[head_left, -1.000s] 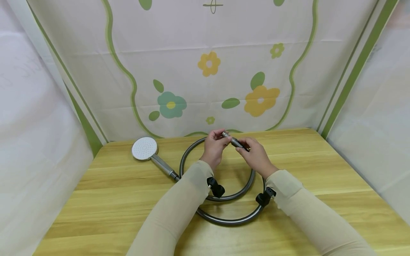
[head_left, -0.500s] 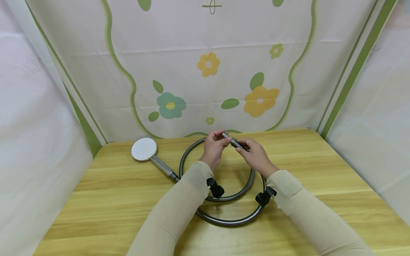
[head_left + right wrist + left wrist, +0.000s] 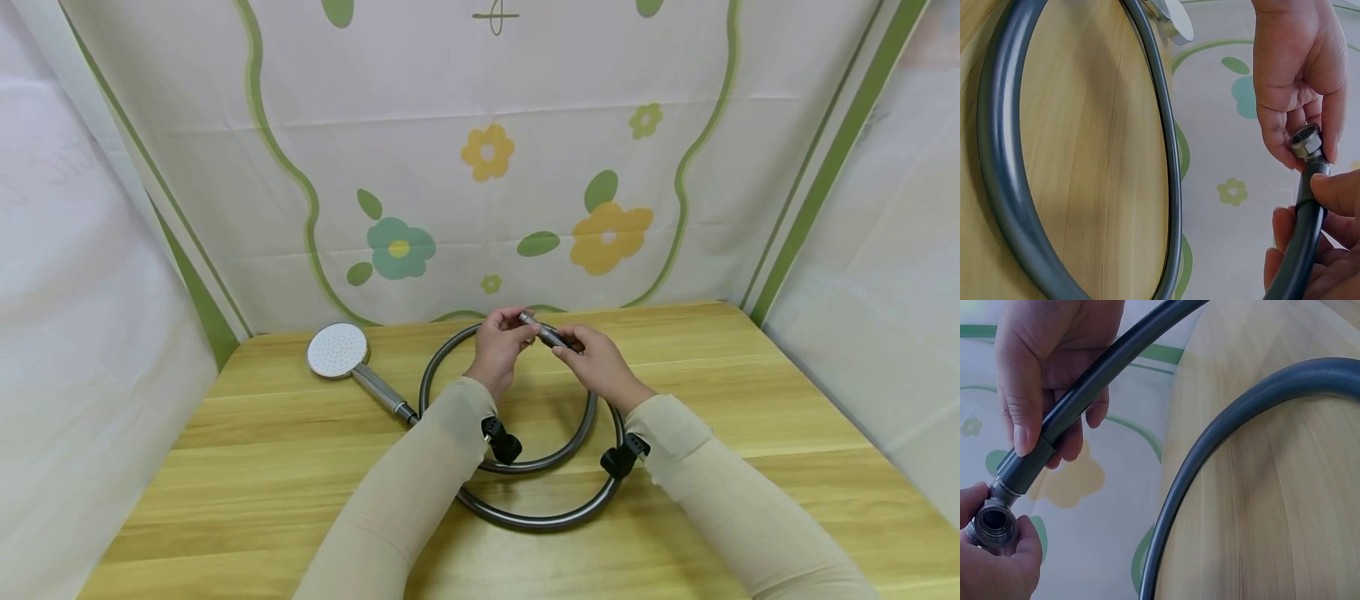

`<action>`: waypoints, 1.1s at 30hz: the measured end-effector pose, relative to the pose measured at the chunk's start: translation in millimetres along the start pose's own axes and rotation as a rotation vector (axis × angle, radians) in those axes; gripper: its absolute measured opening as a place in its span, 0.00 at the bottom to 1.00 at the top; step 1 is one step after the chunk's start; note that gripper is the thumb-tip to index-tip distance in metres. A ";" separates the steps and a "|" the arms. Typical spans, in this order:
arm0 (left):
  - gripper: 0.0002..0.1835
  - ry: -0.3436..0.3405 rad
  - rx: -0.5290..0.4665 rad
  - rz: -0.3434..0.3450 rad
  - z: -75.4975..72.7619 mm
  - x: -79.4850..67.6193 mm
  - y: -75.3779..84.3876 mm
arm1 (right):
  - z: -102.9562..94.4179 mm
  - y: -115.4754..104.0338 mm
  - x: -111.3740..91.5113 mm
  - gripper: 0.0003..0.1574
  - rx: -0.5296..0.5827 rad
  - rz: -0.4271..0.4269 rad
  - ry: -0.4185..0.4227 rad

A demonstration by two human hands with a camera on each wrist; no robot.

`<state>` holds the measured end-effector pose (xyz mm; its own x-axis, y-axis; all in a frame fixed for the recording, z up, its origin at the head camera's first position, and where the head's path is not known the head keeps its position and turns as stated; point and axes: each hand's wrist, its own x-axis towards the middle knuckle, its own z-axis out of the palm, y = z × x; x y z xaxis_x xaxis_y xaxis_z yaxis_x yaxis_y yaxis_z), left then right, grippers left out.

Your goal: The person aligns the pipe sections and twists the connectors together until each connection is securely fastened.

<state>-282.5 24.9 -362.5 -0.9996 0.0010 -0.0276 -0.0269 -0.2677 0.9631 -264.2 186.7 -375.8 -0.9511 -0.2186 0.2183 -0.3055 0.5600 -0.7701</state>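
Over the back part of the table, both hands hold the free end of a dark grey shower hose (image 3: pixel 542 523). My left hand (image 3: pixel 498 350) pinches the metal nut (image 3: pixel 995 524) at the hose's end between thumb and fingers. Threads show inside the nut's open mouth, which is tilted away from the hose's line. Just behind the nut, my right hand (image 3: pixel 600 367) grips the hose's dark end sleeve (image 3: pixel 1025 465), thumb on one side and fingers on the other. In the right wrist view, the left fingers sit right beside the nut.
A hand shower (image 3: pixel 337 350) with a round white face lies at the back left, joined to the hose's other end. The hose loops on the wooden table (image 3: pixel 750 400) below the hands. A flower-print cloth (image 3: pixel 480 200) hangs behind the table's back edge.
Both hands keep their hold on the hose end in nearly the same place. Only slight shifts of the hands and the head view show.
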 end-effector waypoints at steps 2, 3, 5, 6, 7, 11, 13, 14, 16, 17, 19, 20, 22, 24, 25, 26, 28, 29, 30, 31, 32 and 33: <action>0.17 -0.001 -0.001 0.000 -0.1 0.4 -0.2 | -0.7 0.3 0.5 0.21 0.001 0.008 -0.010; 0.17 -0.002 -0.001 0.001 0.0 0.5 -0.2 | -1.1 0.3 0.6 0.21 0.000 0.013 -0.015; 0.17 -0.004 -0.001 -0.002 -0.1 0.5 -0.2 | -2.1 0.2 0.8 0.20 0.002 0.015 -0.029; 0.17 -0.004 -0.001 -0.002 -0.1 0.5 -0.2 | -2.6 -0.1 0.9 0.20 0.005 0.018 -0.035; 0.16 -0.005 -0.001 -0.003 -0.1 0.6 -0.1 | -3.2 -0.2 0.9 0.20 0.007 0.020 -0.042; 0.16 -0.007 0.008 -0.004 -0.7 0.9 -0.3 | -5.9 -0.1 1.9 0.19 0.020 0.030 -0.079; 0.16 -0.011 0.012 -0.003 -1.1 1.3 -0.6 | -7.4 0.3 2.6 0.19 0.027 0.032 -0.104; 0.16 -0.013 0.015 -0.002 -1.3 1.4 -0.7 | -8.1 0.3 3.1 0.19 0.032 0.032 -0.114; 0.16 -0.016 0.015 -0.001 -1.4 1.7 -0.9 | -9.9 0.2 3.3 0.19 0.036 0.030 -0.137; 0.16 -0.017 0.013 -0.002 -1.5 1.7 -0.8 | -10.6 0.1 3.5 0.19 0.038 0.030 -0.145; 0.16 -0.020 0.008 -0.002 -1.5 1.7 -0.7 | -12.2 -0.5 4.0 0.19 0.047 0.042 -0.156; 0.16 -0.021 0.005 -0.002 -1.4 1.6 -0.5 | -12.9 -0.6 4.4 0.19 0.049 0.049 -0.160; 0.17 -0.023 0.000 -0.001 -1.2 1.3 0.0 | -14.2 -0.6 5.1 0.19 0.055 0.066 -0.170; 0.16 -0.023 -0.005 0.000 -1.3 1.0 0.5 | -15.2 -0.7 5.9 0.19 0.060 0.082 -0.176; 0.16 -0.021 -0.007 0.001 -1.3 1.0 0.6 | -15.6 -0.5 6.2 0.20 0.063 0.085 -0.180; 0.16 -0.019 -0.010 0.001 -1.4 0.9 0.9 | -16.0 -0.8 6.3 0.20 0.064 0.087 -0.183; 0.16 -0.016 -0.012 0.003 -1.7 1.0 0.9 | -16.3 -0.9 6.6 0.20 0.067 0.092 -0.184; 0.16 -0.016 -0.015 0.003 -2.1 1.0 0.9 | -16.3 -1.1 6.7 0.21 0.068 0.093 -0.184; 0.16 -0.016 -0.017 0.003 -2.4 1.0 0.8 | -16.1 -1.2 6.8 0.21 0.071 0.095 -0.183; 0.17 -0.015 -0.019 0.004 -2.8 1.0 0.9 | -15.8 -1.5 6.9 0.21 0.072 0.098 -0.181; 0.17 -0.015 -0.022 0.004 -3.3 1.0 1.0 | -15.5 -1.7 7.1 0.22 0.076 0.099 -0.178; 0.17 -0.016 -0.021 0.004 -3.7 1.0 0.8 | -15.1 -1.6 7.5 0.22 0.081 0.100 -0.175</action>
<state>-283.6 21.1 -362.7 -0.9997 0.0149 -0.0191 -0.0226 -0.2883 0.9573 -271.6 196.2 -363.9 -0.9518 -0.3044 0.0361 -0.1982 0.5215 -0.8299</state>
